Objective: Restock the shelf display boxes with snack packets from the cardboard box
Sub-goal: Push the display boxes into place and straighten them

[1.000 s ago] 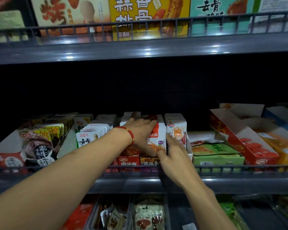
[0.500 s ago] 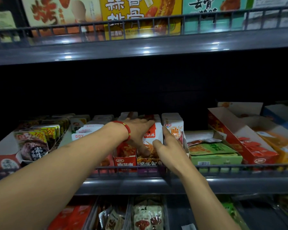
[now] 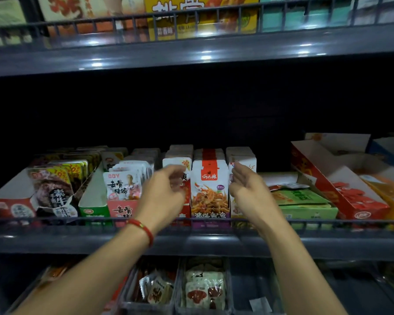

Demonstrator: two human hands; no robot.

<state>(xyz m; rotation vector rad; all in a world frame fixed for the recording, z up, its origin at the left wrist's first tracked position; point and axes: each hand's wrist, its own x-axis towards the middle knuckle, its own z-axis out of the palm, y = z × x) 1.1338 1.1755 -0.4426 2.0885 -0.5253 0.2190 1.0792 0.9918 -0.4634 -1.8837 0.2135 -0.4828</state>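
1. Your left hand (image 3: pixel 163 196), red bracelet (image 3: pixel 143 229) at the wrist, now hangs in front of the middle shelf (image 3: pixel 214 244) with its grip empty: fingers loosely curled and blurred by motion, touching nothing. A second ago that hand lay flat across the tops of the upright snack packets.

2. Your right hand (image 3: pixel 248 192) has likewise come off the row. Its grip is spread, thumb and fingers apart, holding nothing, just in front of the white packets (image 3: pixel 242 162) at the right end of the row.

3. Between your two hands the red-and-white squid packets (image 3: pixel 209 187) stand upright and square in their purple-fronted display box (image 3: pixel 210 220), with more packets ranked behind them toward the dark back of the shelf.

4. Beside them, the pig-trotter packets (image 3: pixel 123 185) fill their own box to the left, and the green display box (image 3: pixel 305 208) to the right holds packets lying flat and low.

5. Judged from the release, the tidying of this row looks finished: the packets keep their line without support. Neither hand carries stock.

6. The cardboard box is not in view, so the supply lies somewhere outside the frame. The likely next job is to fetch another handful from it; the low green box and the open red box (image 3: pixel 337 183) at the right look the least full.
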